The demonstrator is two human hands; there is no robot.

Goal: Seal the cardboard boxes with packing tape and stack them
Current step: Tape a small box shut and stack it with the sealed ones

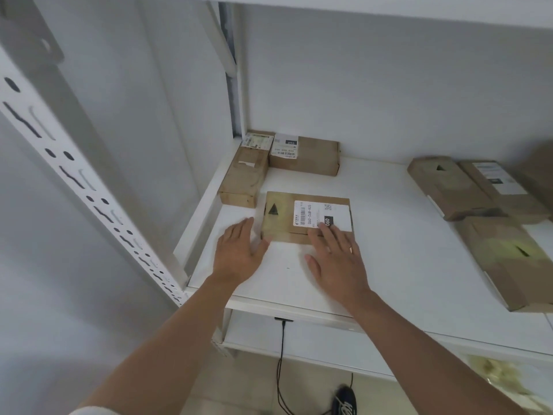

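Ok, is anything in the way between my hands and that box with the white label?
Nothing visible. The left hand rests at the near left corner of the labelled box, and the right hand already has fingertips on its near edge. The shelf around them is bare.

Soft, even, fairly bright light fills the frame, with no hard glare. Faint shadows lie under the left hand (239,253) and right hand (338,259) on the white shelf (389,235); the area beneath the shelf at lower centre is dimmer. Wide-angle distortion bends the upright (68,163) at left and stretches the forearms. The boxes (490,211) at the right edge look smeared, and the lower right corner is blurred. The centre label (321,215) is only moderately sharp.
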